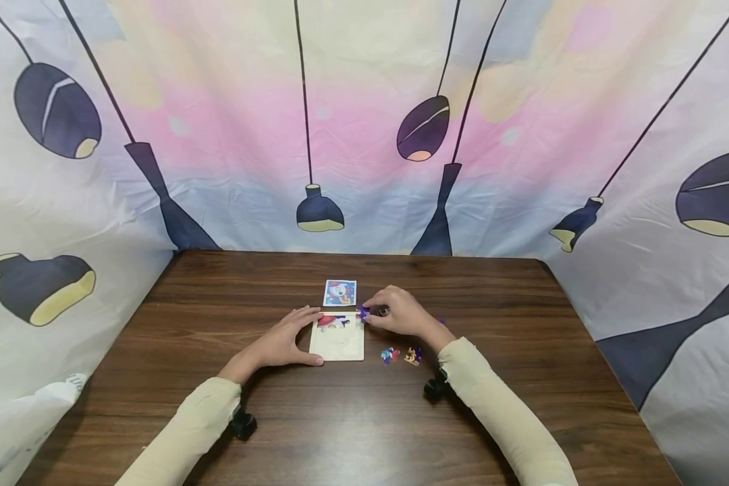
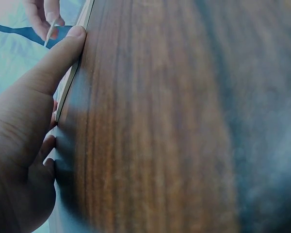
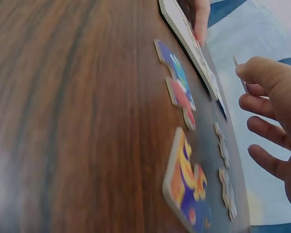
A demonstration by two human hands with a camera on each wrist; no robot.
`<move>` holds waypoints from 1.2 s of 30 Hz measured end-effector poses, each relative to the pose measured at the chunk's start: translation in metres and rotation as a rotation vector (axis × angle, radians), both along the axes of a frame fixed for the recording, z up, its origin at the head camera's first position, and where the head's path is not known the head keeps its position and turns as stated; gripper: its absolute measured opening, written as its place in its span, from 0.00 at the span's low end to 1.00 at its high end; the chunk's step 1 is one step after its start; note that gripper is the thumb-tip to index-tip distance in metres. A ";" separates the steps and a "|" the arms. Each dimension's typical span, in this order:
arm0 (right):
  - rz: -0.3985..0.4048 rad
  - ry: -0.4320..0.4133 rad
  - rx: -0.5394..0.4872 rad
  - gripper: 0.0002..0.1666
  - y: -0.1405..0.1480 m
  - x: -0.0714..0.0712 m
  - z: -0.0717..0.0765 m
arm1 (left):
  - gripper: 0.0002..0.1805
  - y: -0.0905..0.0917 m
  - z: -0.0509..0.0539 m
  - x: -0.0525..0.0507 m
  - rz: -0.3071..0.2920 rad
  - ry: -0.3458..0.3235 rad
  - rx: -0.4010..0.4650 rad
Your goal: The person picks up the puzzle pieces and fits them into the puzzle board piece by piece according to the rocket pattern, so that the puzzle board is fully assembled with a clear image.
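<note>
A pale wooden puzzle board (image 1: 343,347) lies on the table, with coloured pieces along its far side. My left hand (image 1: 282,339) holds it at the left, thumb (image 2: 70,41) on the near edge and fingers at the far corner. Between thumb and fingertips my right hand (image 1: 403,310) pinches a purple puzzle piece (image 1: 362,313) above the board's far right corner. That piece appears edge-on in the right wrist view, raised off the board. Right of the board lie a blue and red piece (image 1: 390,355) and an orange and purple piece (image 1: 413,356).
Just beyond the board is a square picture card (image 1: 340,292). More loose pieces (image 3: 227,191) lie under the right hand; a purple bit (image 1: 442,321) shows past the right wrist. The brown wooden table (image 1: 352,425) meets a printed cloth (image 1: 249,135) at the back and sides.
</note>
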State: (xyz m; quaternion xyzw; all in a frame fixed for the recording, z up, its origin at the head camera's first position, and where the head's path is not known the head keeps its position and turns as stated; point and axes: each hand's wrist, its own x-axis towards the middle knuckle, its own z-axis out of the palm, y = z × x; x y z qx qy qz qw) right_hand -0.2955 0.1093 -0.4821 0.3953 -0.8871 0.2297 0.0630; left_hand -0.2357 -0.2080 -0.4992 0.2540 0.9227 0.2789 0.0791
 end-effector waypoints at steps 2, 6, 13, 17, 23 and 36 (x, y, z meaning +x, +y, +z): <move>0.011 -0.003 0.020 0.17 -0.005 0.000 0.000 | 0.59 0.000 0.000 0.000 0.002 0.000 0.000; 0.021 -0.011 0.058 0.18 -0.012 0.000 0.001 | 0.59 0.000 -0.001 0.000 0.003 0.000 0.002; 0.021 -0.009 0.117 0.19 -0.022 -0.002 -0.001 | 0.59 -0.001 0.000 0.000 0.010 -0.011 0.005; 0.020 0.010 0.133 0.19 -0.026 -0.005 -0.004 | 0.59 -0.001 0.000 -0.001 0.013 -0.013 0.005; 0.016 0.001 0.137 0.19 -0.027 -0.004 -0.006 | 0.59 -0.002 -0.001 -0.003 0.010 -0.010 0.000; 0.028 -0.040 0.160 0.19 -0.032 -0.004 -0.008 | 0.58 0.000 0.000 0.000 0.009 -0.017 0.005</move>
